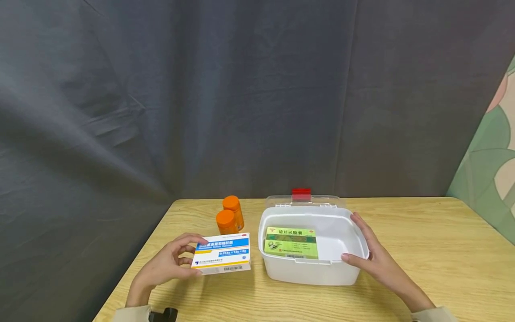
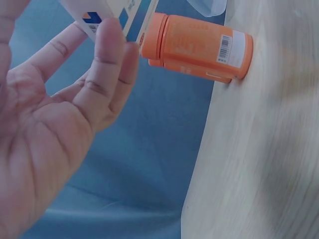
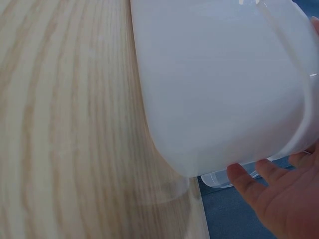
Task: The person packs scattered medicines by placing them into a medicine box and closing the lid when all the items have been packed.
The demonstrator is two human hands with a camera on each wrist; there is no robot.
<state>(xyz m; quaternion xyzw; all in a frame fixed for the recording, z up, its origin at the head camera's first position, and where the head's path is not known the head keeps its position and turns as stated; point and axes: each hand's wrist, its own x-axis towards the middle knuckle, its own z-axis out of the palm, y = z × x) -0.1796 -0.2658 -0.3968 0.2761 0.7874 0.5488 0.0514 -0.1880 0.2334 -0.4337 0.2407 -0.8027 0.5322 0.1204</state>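
Observation:
My left hand point(image 1: 166, 264) holds a white medicine box point(image 1: 221, 254) with blue and yellow bands, thumb at its lower edge and fingers along its left end. This box is raised over the table, left of a white plastic storage box point(image 1: 310, 273). Inside the storage box, on its left side, lies a green medicine box point(image 1: 290, 243). My right hand point(image 1: 376, 259) grips the storage box at its right end, thumb on the front rim. In the right wrist view, fingertips point(image 3: 240, 174) touch the white wall.
Two orange bottles point(image 1: 226, 222) stand close together behind the white medicine box. The storage box's clear lid point(image 1: 277, 202) is flipped back, with a red latch point(image 1: 301, 192). A grey curtain point(image 1: 257, 98) hangs behind the wooden table point(image 1: 426, 250).

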